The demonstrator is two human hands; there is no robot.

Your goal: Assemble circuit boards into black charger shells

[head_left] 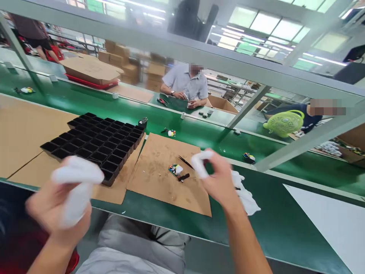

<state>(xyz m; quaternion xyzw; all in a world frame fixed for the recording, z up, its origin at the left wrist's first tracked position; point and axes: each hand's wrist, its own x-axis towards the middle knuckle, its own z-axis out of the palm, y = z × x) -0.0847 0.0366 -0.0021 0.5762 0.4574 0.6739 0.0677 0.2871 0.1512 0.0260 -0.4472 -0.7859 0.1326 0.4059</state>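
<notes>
My left hand (64, 198) is raised at the lower left, with white coverings on thumb and forefinger. Those two fingers press together, blurred by motion, and no object shows between them. My right hand (215, 173) hovers over the right edge of a cardboard sheet (159, 190). Its thumb and forefinger, also covered in white, curl into a closed ring with nothing visible inside. Black tweezers (185, 161) lie just left of the right hand. Beside them on the cardboard rests a small circuit board (175, 169) with a white part and a short black piece (184, 177) at its side.
Black square-celled trays (108, 142) stand at left. White gloves (246, 198) lie beyond my right wrist. More circuit boards (171, 133) sit along the green line (128, 118). A co-worker (185, 83) sits opposite; another is behind a green fan (285, 122). A metal post (248, 106) rises at right.
</notes>
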